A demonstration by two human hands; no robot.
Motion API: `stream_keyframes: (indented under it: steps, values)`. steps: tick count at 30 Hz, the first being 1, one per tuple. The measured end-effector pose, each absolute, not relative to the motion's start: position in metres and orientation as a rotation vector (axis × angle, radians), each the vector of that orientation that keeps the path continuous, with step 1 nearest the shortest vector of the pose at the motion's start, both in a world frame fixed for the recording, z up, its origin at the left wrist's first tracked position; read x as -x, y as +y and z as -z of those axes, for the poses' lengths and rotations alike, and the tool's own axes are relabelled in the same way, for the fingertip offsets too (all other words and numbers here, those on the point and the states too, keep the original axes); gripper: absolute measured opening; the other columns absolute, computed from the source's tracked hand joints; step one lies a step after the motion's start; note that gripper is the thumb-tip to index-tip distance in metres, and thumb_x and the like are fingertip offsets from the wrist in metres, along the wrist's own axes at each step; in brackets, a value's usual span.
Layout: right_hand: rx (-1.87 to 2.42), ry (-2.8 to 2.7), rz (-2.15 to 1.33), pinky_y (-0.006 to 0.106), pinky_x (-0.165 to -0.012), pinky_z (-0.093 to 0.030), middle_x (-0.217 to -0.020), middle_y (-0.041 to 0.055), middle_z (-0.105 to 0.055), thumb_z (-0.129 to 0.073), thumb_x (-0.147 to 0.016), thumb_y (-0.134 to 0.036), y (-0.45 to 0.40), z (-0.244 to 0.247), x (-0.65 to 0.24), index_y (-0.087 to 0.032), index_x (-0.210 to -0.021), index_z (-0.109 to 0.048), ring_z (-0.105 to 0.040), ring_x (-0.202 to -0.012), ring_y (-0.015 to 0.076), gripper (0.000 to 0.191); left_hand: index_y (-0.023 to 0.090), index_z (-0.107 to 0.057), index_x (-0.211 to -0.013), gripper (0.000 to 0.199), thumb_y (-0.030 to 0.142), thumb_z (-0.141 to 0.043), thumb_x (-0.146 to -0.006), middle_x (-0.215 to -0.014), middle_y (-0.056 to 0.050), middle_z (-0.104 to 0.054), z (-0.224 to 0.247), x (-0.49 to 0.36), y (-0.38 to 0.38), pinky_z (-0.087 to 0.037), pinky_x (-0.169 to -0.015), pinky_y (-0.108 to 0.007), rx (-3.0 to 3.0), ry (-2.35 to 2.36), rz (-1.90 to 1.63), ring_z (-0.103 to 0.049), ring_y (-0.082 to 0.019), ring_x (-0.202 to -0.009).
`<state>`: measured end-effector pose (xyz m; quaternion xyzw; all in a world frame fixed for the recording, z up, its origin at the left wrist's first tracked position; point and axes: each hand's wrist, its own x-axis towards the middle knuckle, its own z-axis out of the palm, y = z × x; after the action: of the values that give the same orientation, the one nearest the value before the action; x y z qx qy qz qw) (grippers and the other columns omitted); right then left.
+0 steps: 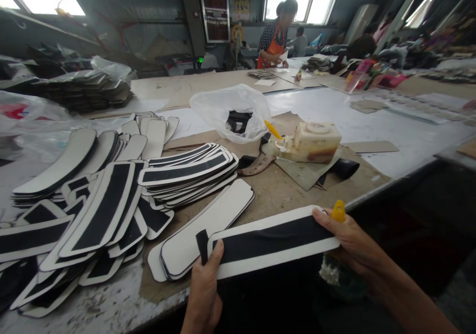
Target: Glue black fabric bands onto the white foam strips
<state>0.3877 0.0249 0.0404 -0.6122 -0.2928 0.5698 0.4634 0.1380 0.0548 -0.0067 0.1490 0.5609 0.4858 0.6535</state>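
Both hands hold up a curved white panel with a black strip (275, 237) along its middle, just past the table's near edge. My left hand (206, 284) pinches its left end, the thumb on top. A short flat black piece (202, 245) sticks up beside that thumb; whether the hand holds it I cannot tell. At the right end, my right hand (349, 237) grips the panel and also a yellow-handled brush (338, 211), whose pale bristles hang below. Plain white panels (208, 230) lie on the table right behind the held one.
Stacked strip-faced panels (186, 170) and a loose pile (100, 210) cover the left side. Behind are a stained plastic container (316, 140) with a yellow handle (273, 129), and a plastic bag (230, 108) of black pieces. A person in an orange apron (274, 46) stands across the table.
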Motion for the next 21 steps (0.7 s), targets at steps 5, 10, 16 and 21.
stream_keyframes:
  steps: [5, 10, 16, 21]
  values:
    - [1.409, -0.540, -1.476, 0.020, -0.046, -0.041, -0.052, -0.0033, -0.053, -0.068, -0.073, -0.048, 0.030, -0.030, -0.395, -0.018, -0.067, -0.056, -0.049, -0.046, 0.0103, 0.033, 0.019, -0.062, -0.104, 0.035, 0.029, -0.070, -0.072, -0.094, -0.006, -0.069, -0.001, -0.142, 0.056, -0.050, -0.085, -0.037, -0.277, 1.394, -1.040, -0.064, -0.025, -0.093]
    - [1.483, -0.653, -1.418, 0.017, -0.038, -0.031, -0.050, -0.0048, -0.050, -0.070, -0.069, -0.050, 0.025, -0.023, -0.410, -0.016, -0.064, -0.056, -0.042, -0.042, 0.0069, 0.038, 0.017, -0.065, -0.097, 0.028, 0.037, -0.066, -0.076, -0.087, -0.007, -0.069, -0.006, -0.143, 0.066, -0.050, -0.078, -0.031, -0.437, 1.421, -0.973, -0.063, -0.021, -0.084]
    - [1.481, -0.564, -1.384, 0.017, -0.046, -0.042, -0.062, -0.0022, -0.061, -0.073, -0.069, -0.044, 0.024, -0.027, -0.399, -0.014, -0.079, -0.061, -0.054, -0.051, 0.0096, 0.033, 0.014, -0.060, -0.077, 0.036, 0.049, -0.068, -0.070, -0.057, 0.002, -0.052, -0.003, -0.147, 0.072, -0.034, -0.040, -0.019, -0.466, 1.341, -1.187, -0.043, -0.009, -0.046]
    - [1.506, -0.450, -1.128, 0.022, -0.053, -0.049, -0.067, 0.0009, -0.066, -0.072, -0.068, -0.048, 0.029, -0.017, -0.359, -0.015, -0.087, -0.061, -0.060, -0.058, 0.0158, 0.039, 0.010, -0.062, -0.090, 0.048, 0.046, -0.076, -0.063, -0.052, 0.007, -0.044, 0.000, -0.173, 0.066, -0.021, -0.038, -0.016, -0.538, 1.076, -1.165, -0.029, -0.003, -0.041]
